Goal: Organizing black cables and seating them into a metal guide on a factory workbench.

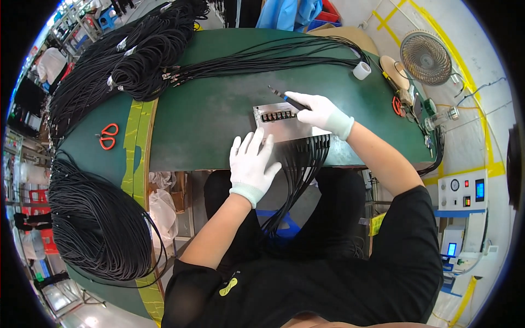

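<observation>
A flat silvery metal fixture (284, 131) lies near the front edge of the green table, with a dark row of small slots (278, 116) along its far side. Black cables (301, 164) run out of its near side and hang over the edge toward my lap. Gloved in white, my left hand (252, 163) is open, its fingertips resting at the fixture's near left corner. My right hand (322, 113), also gloved, is closed round a slim pen-like tool (295, 102) with a dark handle, a blue band and a thin tip. That tip points up and left, above the fixture.
Large coils of black cable (98, 224) lie at the left, with more heaped behind. Red-handled scissors (108, 136) lie beside yellow-taped table edging (141, 126). Long cables (262, 60) cross the back toward a white roll (361, 70). A fan (426, 57) and hand tools stand at right.
</observation>
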The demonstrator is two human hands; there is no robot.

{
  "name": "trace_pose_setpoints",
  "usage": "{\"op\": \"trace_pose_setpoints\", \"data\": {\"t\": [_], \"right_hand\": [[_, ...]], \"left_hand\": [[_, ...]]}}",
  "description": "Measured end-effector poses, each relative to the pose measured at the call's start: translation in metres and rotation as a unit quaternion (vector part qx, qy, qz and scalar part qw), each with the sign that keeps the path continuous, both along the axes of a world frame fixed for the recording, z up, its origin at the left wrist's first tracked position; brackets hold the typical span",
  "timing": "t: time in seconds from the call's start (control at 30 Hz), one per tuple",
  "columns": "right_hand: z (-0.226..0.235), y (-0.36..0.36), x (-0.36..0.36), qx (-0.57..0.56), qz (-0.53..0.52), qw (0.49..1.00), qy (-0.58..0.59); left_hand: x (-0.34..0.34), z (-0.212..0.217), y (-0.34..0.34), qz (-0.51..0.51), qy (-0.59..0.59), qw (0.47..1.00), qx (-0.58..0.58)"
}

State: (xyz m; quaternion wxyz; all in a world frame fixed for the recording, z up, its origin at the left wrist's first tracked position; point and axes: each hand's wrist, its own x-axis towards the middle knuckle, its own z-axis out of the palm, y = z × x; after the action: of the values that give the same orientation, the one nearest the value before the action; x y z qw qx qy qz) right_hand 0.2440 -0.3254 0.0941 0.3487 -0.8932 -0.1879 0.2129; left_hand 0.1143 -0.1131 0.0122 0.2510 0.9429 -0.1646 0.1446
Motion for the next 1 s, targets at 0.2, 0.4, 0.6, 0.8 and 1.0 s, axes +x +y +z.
{"op": "trace_pose_setpoints", "data": {"t": [0.2, 0.4, 0.6, 0.8, 1.0], "right_hand": [[-0.013, 0.003, -0.028, -0.162, 0.15, 0.921, -0.322], [-0.008, 0.013, -0.034, -0.211, 0.131, 0.917, -0.312], [-0.008, 0.02, -0.028, -0.215, 0.126, 0.924, -0.289], [-0.016, 0.006, -0.004, -0.07, 0.038, 0.966, -0.246], [-0.007, 0.005, -0.026, -0.182, 0.119, 0.908, -0.358]], "left_hand": [[0.001, 0.004, -0.002, 0.002, 0.006, 1.0, 0.002], [0.002, 0.006, -0.003, 0.001, -0.002, 1.0, -0.005], [0.002, 0.005, -0.002, 0.001, -0.004, 1.0, -0.007], [0.001, 0.001, -0.003, 0.009, -0.015, 1.0, -0.005], [0.0, 0.005, -0.001, 0.004, 0.005, 1.0, 0.002]]}}
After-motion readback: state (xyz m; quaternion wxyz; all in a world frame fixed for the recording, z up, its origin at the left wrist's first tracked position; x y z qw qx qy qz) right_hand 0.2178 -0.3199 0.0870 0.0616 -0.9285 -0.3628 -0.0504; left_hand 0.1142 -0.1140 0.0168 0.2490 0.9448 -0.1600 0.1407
